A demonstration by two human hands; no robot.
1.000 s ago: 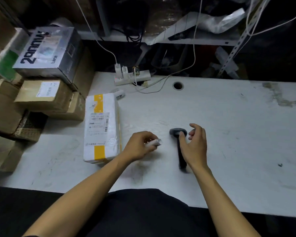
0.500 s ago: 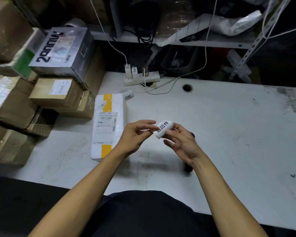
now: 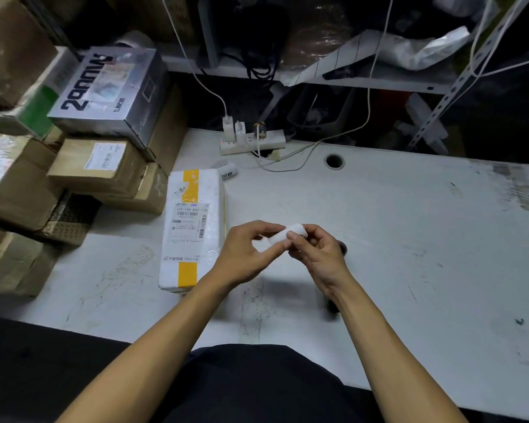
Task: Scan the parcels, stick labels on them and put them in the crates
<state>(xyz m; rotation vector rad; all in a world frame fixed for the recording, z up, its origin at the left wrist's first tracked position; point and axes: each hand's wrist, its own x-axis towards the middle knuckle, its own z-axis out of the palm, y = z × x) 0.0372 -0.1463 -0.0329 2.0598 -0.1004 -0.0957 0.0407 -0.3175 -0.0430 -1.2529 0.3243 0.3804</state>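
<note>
The scanner (image 3: pixel 333 306) is almost wholly hidden: only a dark stub shows below the right wrist and a dark edge beside the right hand (image 3: pixel 316 254), so its shape is hard to make out. The label roll (image 3: pixel 290 233) is partly covered by the fingers of both hands, and its printing is reduced to a black trace at the right thumb. A thin white strip hanging from the roll toward the left hand (image 3: pixel 245 254) is blurred; whether it is a peeled label or backing cannot be told. The left hand's thumb and forefinger pinch the roll's left end, the other fingers curled beneath. The right hand's thumb and fingers are clamped on the roll's right end. Both hands hover over the white table (image 3: pixel 409 239), just right of the white parcel (image 3: pixel 193 227), which lies flat with 2 yellow tape bands and a barcode label facing up. A second small roll (image 3: pixel 228 172) lies at the parcel's far corner, near the power strip (image 3: pixel 252 141). Stacked cardboard boxes (image 3: pixel 98 166) at the left are cut off by the frame edge.

Compared with 0.5 s ago, the roll's printed characters, then plain to read, are turned out of sight, and the hands sit closer together on it. The parcel has not moved.
</note>
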